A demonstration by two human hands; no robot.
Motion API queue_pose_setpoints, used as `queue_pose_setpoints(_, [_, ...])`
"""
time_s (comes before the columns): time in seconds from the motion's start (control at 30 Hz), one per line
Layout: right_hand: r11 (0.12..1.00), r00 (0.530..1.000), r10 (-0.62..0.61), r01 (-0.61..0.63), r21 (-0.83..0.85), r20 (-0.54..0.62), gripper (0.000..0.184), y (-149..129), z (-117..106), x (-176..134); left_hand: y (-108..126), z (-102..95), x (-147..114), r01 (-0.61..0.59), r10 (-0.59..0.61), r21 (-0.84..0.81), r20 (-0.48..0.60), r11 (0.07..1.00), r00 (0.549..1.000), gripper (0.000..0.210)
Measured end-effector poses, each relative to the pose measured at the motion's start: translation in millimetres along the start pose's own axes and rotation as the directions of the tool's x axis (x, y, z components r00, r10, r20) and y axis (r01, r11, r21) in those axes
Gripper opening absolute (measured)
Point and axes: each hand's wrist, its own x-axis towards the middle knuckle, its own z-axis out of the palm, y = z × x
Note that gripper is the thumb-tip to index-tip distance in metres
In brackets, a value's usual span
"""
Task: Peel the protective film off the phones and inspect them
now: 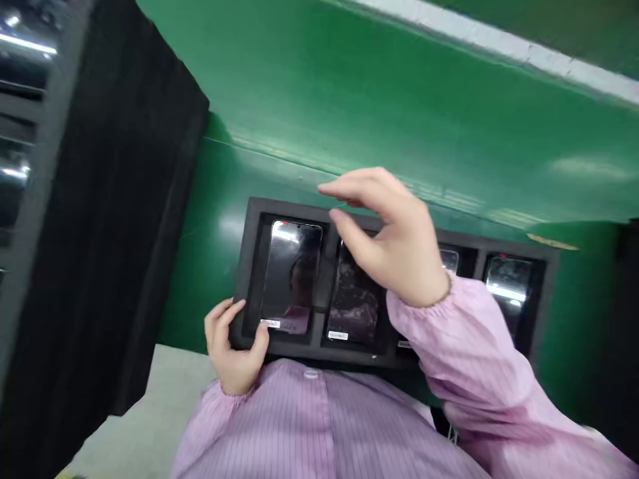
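Note:
A black foam tray (325, 266) lies on the green surface before me, with several compartments in a row. A phone with a dark glossy screen (284, 273) lies in the leftmost one, a white label at its lower left corner. The phone beside it (352, 303) is partly covered by my right hand. My left hand (237, 349) grips the tray's near left corner, its fingers at the rim and its thumb by the first phone's label. Above the second compartment hovers my right hand (392, 233), slightly blurred, thumb and fingers apart with nothing visible between them.
At left, a tall black foam stack (114, 199) holds shiny dark items in its compartments. Farther right in the tray lie a mostly hidden phone (449, 259) and another phone (509, 286). A white strip (474, 40) crosses the green surface (374, 100) at the back.

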Motion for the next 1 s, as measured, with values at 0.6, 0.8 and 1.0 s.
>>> queue_pose_setpoints(0.6, [0.82,0.975,0.117,0.013,-0.573,0.19,0.021,40,-15,-78,36,-22.7,74,-0.023,-0.106,0.24,0.514,0.971,0.851,0.066])
queue_pose_setpoints(0.8, [0.774,0.977,0.151,-0.02,-0.632,0.154,0.027,40,-2,-79,96,13.0,149,-0.257,0.024,0.334,0.567,0.907,0.823,0.064])
queue_pose_setpoints(1.0, [0.768,0.978,0.163,-0.045,-0.639,0.127,0.023,37,1,-75,99,59.3,190,-0.382,0.184,0.108,0.738,0.918,0.649,0.047])
